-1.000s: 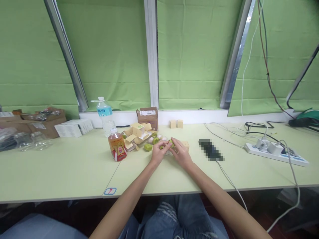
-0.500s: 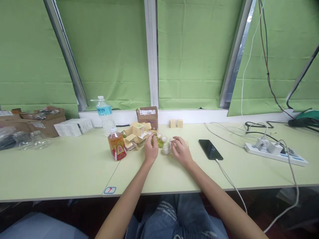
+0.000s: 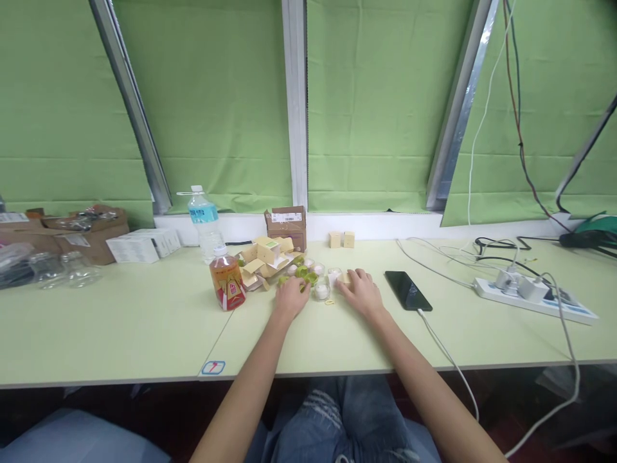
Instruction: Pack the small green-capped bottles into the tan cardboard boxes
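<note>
My left hand (image 3: 290, 298) rests low over the table, fingers curled at a small green lid (image 3: 302, 287). Just beyond it several more green lids (image 3: 301, 271) lie in a cluster. To the right, my right hand (image 3: 362, 293) has its thumb and fingers around a small beige cardboard box (image 3: 344, 278), partly hidden by the hand. Between the hands stand several small clear cups with white contents, the nearest being one cup (image 3: 321, 292). A little yellow loop (image 3: 330, 302) lies in front of it.
Opened beige boxes (image 3: 263, 257) pile up behind my left hand, near a tea bottle (image 3: 227, 283) and a water bottle (image 3: 205, 225). Two small boxes (image 3: 341, 240) stand at the back. Rightward are a phone (image 3: 407, 290) on a cable and a power strip (image 3: 535, 301).
Both hands have moved apart from the cups and lower toward the table. The right hand has come to the small cardboard box. The yellow loop and more green lids are now uncovered.
</note>
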`<state>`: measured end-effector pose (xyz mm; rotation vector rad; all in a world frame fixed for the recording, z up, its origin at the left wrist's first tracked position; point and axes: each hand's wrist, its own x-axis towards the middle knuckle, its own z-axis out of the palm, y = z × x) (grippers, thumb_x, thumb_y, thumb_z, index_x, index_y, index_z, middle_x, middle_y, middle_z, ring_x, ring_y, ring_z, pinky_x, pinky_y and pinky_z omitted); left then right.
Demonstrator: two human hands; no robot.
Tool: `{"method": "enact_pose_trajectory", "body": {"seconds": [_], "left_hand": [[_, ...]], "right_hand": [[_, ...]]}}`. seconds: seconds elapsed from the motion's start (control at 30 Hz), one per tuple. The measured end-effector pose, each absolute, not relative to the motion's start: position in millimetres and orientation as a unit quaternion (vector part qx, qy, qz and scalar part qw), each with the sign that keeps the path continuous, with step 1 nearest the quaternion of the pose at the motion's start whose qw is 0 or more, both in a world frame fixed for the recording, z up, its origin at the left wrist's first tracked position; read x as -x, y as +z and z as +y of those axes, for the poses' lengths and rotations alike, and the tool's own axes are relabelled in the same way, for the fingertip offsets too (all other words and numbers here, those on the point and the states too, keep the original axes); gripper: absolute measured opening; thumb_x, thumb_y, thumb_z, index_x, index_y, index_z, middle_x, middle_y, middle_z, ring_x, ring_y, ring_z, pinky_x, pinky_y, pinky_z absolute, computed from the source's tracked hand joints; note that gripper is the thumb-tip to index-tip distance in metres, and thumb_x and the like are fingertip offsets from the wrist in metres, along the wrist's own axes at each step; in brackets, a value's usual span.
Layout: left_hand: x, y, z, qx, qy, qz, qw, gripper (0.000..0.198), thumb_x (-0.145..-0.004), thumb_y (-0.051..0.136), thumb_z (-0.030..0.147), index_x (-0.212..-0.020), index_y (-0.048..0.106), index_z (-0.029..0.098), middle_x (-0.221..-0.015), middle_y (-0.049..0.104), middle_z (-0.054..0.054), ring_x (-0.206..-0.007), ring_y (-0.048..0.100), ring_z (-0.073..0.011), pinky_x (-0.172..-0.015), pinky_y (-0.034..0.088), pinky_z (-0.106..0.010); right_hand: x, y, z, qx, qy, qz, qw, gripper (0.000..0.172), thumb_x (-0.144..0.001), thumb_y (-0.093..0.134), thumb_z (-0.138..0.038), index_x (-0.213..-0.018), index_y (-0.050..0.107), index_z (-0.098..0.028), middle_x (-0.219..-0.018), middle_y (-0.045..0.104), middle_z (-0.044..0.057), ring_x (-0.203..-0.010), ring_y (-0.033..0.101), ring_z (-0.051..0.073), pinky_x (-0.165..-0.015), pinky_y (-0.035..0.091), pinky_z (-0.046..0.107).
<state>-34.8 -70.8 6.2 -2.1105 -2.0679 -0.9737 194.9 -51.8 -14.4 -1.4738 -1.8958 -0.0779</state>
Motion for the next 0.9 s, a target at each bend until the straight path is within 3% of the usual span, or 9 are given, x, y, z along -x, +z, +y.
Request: {"method": "enact_pose_trajectory", "body": {"seconds": [0.17, 0.3, 0.43, 0.5, 0.6, 0.7, 0.9], "left_hand": [[35, 10, -74, 0.664, -0.363, -0.639, 0.139, 0.028, -0.099, 0.053, 0.039, -0.093, 0.070, 0.019, -0.101, 0.067, -0.013, -0.099, 0.061, -0.0299, -0.081, 0.047, -0.037], [15, 15, -85, 0.742, -0.418, -0.494, 0.173, 0.024, -0.102, 0.048, 0.036, -0.100, 0.065, 0.020, -0.103, 0.066, -0.010, -0.102, 0.059, -0.0258, -0.090, 0.047, -0.039], [-15, 9, -96, 0.849, -0.330, -0.376, 0.171, 0.022, -0.099, 0.056, 0.040, -0.102, 0.065, 0.020, -0.105, 0.067, -0.011, -0.101, 0.059, -0.0263, -0.091, 0.045, -0.042], [-24, 6, -97, 0.864, -0.285, -0.371, 0.184, 0.029, -0.094, 0.062, 0.041, -0.115, 0.064, 0.021, -0.122, 0.065, -0.013, -0.115, 0.057, -0.0304, -0.100, 0.040, -0.049], [-23, 3, -93, 0.828, -0.282, -0.454, 0.167, 0.062, -0.085, 0.073, 0.042, -0.140, 0.051, 0.022, -0.150, 0.049, -0.017, -0.137, 0.044, -0.0365, -0.111, 0.030, -0.057], [-9, 4, -89, 0.773, -0.293, -0.552, 0.112, 0.082, -0.078, 0.078, 0.045, -0.148, 0.042, 0.022, -0.158, 0.041, -0.018, -0.144, 0.036, -0.0386, -0.115, 0.026, -0.060], [27, 9, -87, 0.754, -0.258, -0.603, 0.040, 0.069, -0.079, 0.072, 0.040, -0.142, 0.048, 0.026, -0.156, 0.045, -0.014, -0.147, 0.035, -0.0366, -0.120, 0.021, -0.063]], "right_hand": [[-195, -9, -53, 0.618, 0.000, -0.697, 0.365, 0.045, -0.095, 0.057, -0.060, -0.111, 0.065, -0.018, -0.113, 0.063, 0.017, -0.106, 0.058, 0.033, -0.081, 0.047, 0.039], [-198, -3, -52, 0.570, 0.126, -0.622, 0.522, 0.057, -0.089, 0.059, -0.070, -0.110, 0.059, -0.017, -0.107, 0.066, 0.014, -0.095, 0.062, 0.028, -0.079, 0.048, 0.036], [-200, 1, -49, 0.495, 0.221, -0.550, 0.635, 0.064, -0.081, 0.063, -0.076, -0.108, 0.055, -0.018, -0.102, 0.069, 0.009, -0.083, 0.063, 0.023, -0.073, 0.049, 0.033], [-200, 0, -47, 0.495, 0.227, -0.517, 0.661, 0.064, -0.081, 0.062, -0.077, -0.107, 0.055, -0.018, -0.102, 0.070, 0.009, -0.083, 0.063, 0.022, -0.074, 0.049, 0.033], [-200, -2, -45, 0.502, 0.235, -0.499, 0.666, 0.063, -0.082, 0.060, -0.078, -0.105, 0.057, -0.019, -0.101, 0.071, 0.010, -0.083, 0.065, 0.023, -0.073, 0.049, 0.033], [-200, -3, -46, 0.498, 0.244, -0.514, 0.655, 0.061, -0.082, 0.060, -0.077, -0.104, 0.059, -0.019, -0.101, 0.072, 0.010, -0.080, 0.065, 0.023, -0.070, 0.050, 0.033], [-198, -2, -50, 0.492, 0.244, -0.554, 0.626, 0.059, -0.084, 0.059, -0.075, -0.102, 0.060, -0.019, -0.099, 0.072, 0.010, -0.077, 0.065, 0.022, -0.066, 0.049, 0.033]]}}
